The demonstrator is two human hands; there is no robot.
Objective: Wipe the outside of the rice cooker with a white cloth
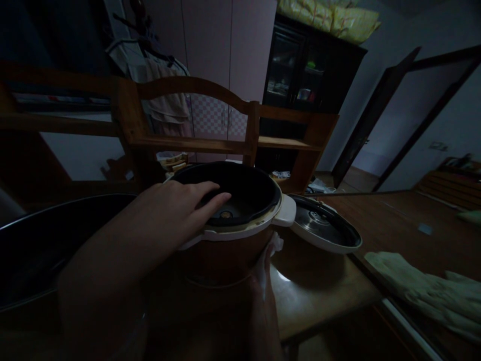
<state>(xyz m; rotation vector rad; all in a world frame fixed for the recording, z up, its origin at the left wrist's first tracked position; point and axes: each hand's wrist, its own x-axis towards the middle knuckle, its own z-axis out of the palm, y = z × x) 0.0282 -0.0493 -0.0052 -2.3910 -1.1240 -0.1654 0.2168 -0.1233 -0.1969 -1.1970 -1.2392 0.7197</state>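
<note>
A rice cooker (225, 255) with a brown body, pale rim and black inner pot (248, 193) stands uncovered on the table. My left hand (176, 210) reaches over its left rim, thumb and index finger pointing into the opening; its other fingers are mostly hidden. It looks hooked on the rim, holding the cooker. Low on the right side, my right hand (263, 286) presses a crumpled white tissue (276, 242) against the cooker's outer wall. The round lid (326, 225), with a glossy inner face, lies to the right. Dim light hides details on the body.
A large dark pan (48, 245) sits at the left, under my left forearm. The wooden table (311, 301) ends at the right, where pale cloth (424, 291) lies on a lower wooden surface. A wooden shelf frame (188, 143) stands behind the cooker.
</note>
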